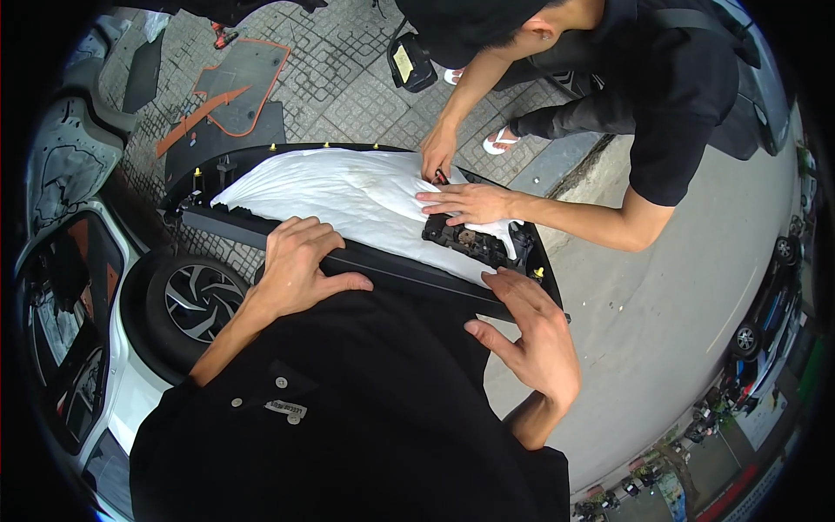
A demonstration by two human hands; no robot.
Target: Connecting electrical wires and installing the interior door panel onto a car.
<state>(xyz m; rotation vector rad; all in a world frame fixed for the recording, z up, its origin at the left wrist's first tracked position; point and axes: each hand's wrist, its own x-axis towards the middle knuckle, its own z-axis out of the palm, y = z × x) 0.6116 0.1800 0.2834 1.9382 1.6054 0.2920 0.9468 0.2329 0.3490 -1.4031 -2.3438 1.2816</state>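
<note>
A black car trim panel [391, 271] lies across in front of me, its inner side up, with yellow clips [539, 274] along its rim. White padding [339, 187] covers most of it; a dark mechanism [470, 240] shows near the right end. My left hand [300, 265] grips the near edge left of the middle, fingers over the top and thumb on my side. At the right end, my right hand [532, 335] holds the same edge, fingertips beside the padding. Across from me, a co-worker presses the padding with one hand [478, 203] and holds a small red-and-black tool [441, 177] in the other.
At the left stands a white car [130, 391] with a wheel [202, 297] close to the panel. Grey mats with orange trim [252, 87] lie on the paving beyond. A black case [411, 63] sits near the co-worker's sandals [500, 140]. A curb [565, 165] borders the road at right.
</note>
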